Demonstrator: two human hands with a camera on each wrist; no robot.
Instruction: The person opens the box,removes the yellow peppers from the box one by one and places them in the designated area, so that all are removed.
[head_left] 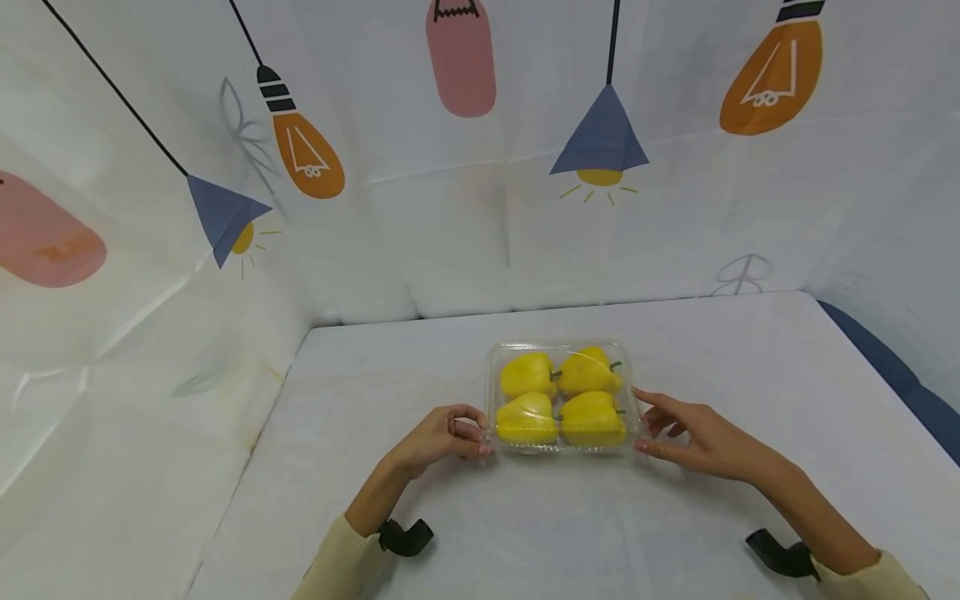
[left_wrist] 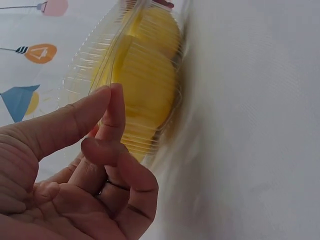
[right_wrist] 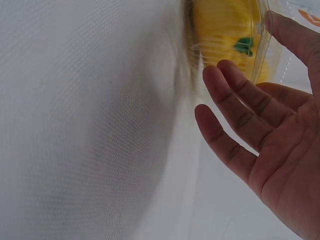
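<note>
A clear plastic clamshell box (head_left: 566, 343) with its lid down lies on the white table, with several yellow bell peppers (head_left: 588, 418) inside in two rows. At the box's left edge, my left hand (head_left: 446, 437) pinches the rim between thumb (left_wrist: 75, 117) and forefinger, its other fingers curled beneath. My right hand (head_left: 686, 435) is at the right side, thumb tip against the rim and forefinger along the far part of that side. In the right wrist view its other fingers (right_wrist: 242, 112) reach loosely toward the ribbed wall, near a green pepper stem (right_wrist: 244, 46).
The white-covered table (head_left: 375, 367) extends on both sides of the box. A white cloth backdrop (head_left: 450, 225) printed with lamps and bulbs stands behind and at the left. Something dark blue (head_left: 892, 358) shows beyond the table's right edge.
</note>
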